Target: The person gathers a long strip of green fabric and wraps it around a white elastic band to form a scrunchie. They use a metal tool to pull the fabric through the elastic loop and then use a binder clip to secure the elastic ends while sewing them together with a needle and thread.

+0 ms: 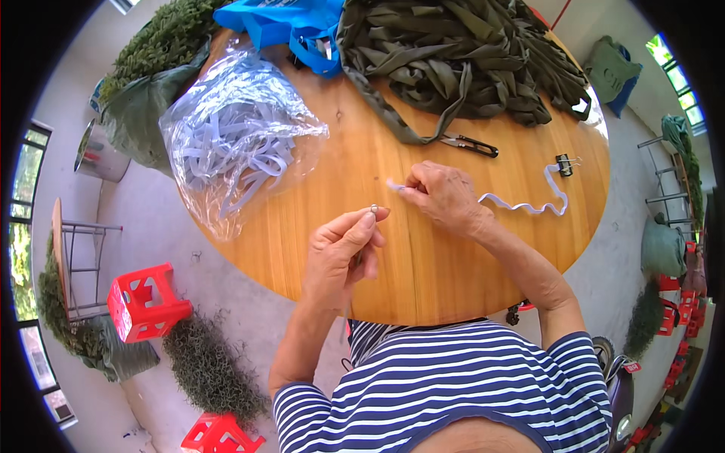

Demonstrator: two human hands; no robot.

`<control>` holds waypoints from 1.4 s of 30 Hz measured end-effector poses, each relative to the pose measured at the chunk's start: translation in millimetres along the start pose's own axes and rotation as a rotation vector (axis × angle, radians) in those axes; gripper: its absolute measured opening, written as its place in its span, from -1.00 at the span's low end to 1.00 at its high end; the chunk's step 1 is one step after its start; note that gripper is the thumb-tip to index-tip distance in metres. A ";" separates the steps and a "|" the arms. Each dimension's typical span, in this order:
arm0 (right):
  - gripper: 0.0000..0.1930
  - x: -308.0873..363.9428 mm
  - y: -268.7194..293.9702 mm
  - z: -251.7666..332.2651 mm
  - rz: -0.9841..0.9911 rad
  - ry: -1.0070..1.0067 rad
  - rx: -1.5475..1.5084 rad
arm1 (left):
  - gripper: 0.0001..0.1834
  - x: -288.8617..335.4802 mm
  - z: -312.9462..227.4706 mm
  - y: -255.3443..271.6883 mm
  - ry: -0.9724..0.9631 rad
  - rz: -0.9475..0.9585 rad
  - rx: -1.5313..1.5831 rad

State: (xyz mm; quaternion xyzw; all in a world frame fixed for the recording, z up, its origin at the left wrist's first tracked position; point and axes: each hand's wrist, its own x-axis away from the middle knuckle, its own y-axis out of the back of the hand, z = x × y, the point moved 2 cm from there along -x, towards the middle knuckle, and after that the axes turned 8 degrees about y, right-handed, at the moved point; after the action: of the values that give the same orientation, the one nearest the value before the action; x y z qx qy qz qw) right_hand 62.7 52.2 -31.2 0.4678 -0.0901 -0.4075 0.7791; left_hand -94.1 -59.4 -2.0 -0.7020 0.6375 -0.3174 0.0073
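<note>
Between the thumb and forefinger of my left hand (341,248) is a small metal ring (374,208), held above the near part of the table. My right hand (447,198) pinches a narrow white elastic band (532,208), whose short free end pokes out left of the fingertips. Beyond the hand the band runs wavy to the right, up to a black binder clip (564,165) lying on the wood. The two hands are apart. Black-handled thread snips (472,145) lie just beyond my right hand.
A round wooden table (362,294) carries a clear plastic bag (242,143) of white elastic bands, a heap of dark green fabric strips (468,60) and a blue bag (287,26). Red stools (147,302) and dark green artificial foliage (211,362) stand on the floor at left.
</note>
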 end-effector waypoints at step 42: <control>-0.82 28.1 29.8 29.4 0.279 -0.431 -1.045 | -0.77 -25.3 44.3 -2.9 0.212 0.263 0.562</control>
State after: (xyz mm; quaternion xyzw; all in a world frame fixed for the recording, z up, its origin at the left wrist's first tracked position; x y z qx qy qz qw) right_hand 82.1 19.5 2.0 -0.0887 -0.0945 -0.3773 0.9170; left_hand -71.1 -53.5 -47.2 -0.5471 0.6076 -0.5485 0.1752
